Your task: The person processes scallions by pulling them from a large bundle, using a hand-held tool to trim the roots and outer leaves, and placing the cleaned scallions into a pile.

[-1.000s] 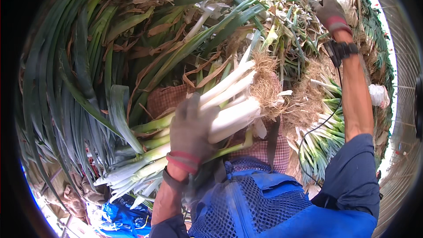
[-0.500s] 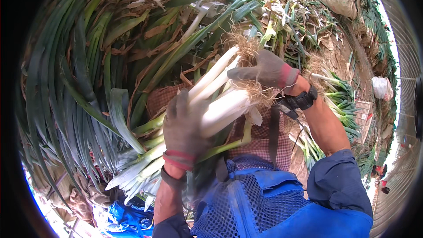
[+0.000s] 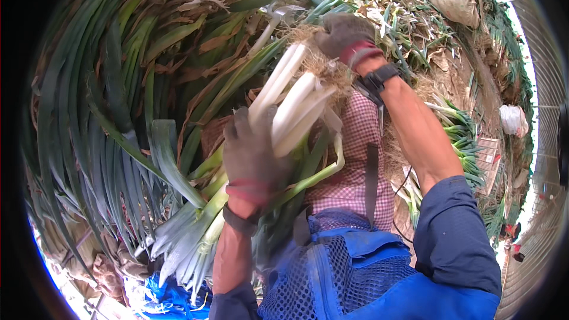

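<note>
My left hand (image 3: 252,154), in a dark glove with a red cuff, is closed around a bunch of thick green onions (image 3: 293,106). Their white stalks slant up to the right, and their leaf ends fan out at the lower left. At the root end, my right hand (image 3: 349,35), gloved likewise, is curled against the shaggy roots (image 3: 326,68); some of its fingertips are hidden among them. One bent green stem (image 3: 320,175) hangs loose below the bunch. The bunch lies over my checked trouser leg (image 3: 352,142).
A big heap of long green onion leaves (image 3: 101,124) fills the left side. Trimmings (image 3: 385,12) are strewn at the back. Smaller green onions (image 3: 459,133) lie on the right, near a tan sack (image 3: 453,0) and a white bag (image 3: 514,120).
My right hand has moved up and left, from over the root ends to their far side. The bunch has tipped more upright, its root end shifting slightly left. My left hand keeps its hold.
</note>
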### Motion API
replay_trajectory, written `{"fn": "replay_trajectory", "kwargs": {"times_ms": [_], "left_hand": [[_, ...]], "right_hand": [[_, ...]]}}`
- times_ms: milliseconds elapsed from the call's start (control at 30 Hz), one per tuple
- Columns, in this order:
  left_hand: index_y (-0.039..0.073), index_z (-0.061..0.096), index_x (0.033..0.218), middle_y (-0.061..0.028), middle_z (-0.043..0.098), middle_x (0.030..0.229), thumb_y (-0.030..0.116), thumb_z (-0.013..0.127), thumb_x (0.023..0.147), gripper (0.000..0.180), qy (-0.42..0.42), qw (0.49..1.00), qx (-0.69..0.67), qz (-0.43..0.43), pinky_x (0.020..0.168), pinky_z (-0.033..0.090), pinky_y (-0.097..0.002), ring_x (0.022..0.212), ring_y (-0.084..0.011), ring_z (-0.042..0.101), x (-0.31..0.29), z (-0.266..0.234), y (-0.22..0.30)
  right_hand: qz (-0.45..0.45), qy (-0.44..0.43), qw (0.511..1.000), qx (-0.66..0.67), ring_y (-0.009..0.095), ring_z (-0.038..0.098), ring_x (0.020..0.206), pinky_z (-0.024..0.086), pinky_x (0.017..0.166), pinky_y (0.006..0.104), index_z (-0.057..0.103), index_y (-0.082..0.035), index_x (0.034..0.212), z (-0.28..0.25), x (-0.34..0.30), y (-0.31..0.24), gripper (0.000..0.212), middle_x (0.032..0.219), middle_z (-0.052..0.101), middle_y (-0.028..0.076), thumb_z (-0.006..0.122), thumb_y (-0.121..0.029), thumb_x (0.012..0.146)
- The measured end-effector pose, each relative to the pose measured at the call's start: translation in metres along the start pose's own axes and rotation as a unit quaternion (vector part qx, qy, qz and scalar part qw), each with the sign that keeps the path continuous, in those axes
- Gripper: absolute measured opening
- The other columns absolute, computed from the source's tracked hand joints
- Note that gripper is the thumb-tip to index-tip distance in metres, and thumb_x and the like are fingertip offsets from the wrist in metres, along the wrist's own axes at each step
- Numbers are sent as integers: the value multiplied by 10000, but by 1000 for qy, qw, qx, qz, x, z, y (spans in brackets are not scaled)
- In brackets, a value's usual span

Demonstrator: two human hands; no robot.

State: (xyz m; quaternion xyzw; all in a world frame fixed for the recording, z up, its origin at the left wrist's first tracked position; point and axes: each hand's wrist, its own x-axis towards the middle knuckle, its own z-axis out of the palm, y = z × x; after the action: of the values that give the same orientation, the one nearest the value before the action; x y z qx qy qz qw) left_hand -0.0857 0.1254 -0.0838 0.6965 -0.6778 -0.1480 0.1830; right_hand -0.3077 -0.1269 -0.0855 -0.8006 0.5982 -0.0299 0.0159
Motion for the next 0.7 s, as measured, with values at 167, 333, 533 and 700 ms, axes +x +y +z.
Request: {"fn": "replay_trajectory", "kwargs": {"times_ms": [167,333,533,700], "left_hand": [[222,621,1515,-203,577,1507,276,912,620,943,11,999,17,-43,1010,612,-566,1280,-486,634,-7,-11,-20],[159,661,1463,-137,740,1254,267,964,572,947,35,995,-71,-63,929,650,-502,1015,-357,780,2,-13,-47],[83,575,1543,-231,605,1498,476,972,619,1080,-59,982,-139,-117,1000,622,-515,1167,-430,741,-4,-16,-70],[83,577,1540,-228,615,1481,472,976,616,1079,-50,987,-113,-101,1000,620,-513,1165,-428,740,-10,-17,-67]], "right_hand": [[127,117,981,-90,360,774,919,610,844,461,814,-73,1062,-120,45,72,277,1001,800,185,718,-306,945],[100,-32,993,48,211,780,943,642,857,359,765,-79,1207,-142,21,149,296,1088,816,106,742,-326,1044],[-111,-268,935,203,348,725,1245,569,1134,480,399,-37,1666,-23,-104,-30,985,1445,690,265,849,-512,929],[-14,-27,992,120,253,734,856,593,720,396,770,-58,1067,-30,-12,11,264,966,723,103,660,-295,1027]]}}
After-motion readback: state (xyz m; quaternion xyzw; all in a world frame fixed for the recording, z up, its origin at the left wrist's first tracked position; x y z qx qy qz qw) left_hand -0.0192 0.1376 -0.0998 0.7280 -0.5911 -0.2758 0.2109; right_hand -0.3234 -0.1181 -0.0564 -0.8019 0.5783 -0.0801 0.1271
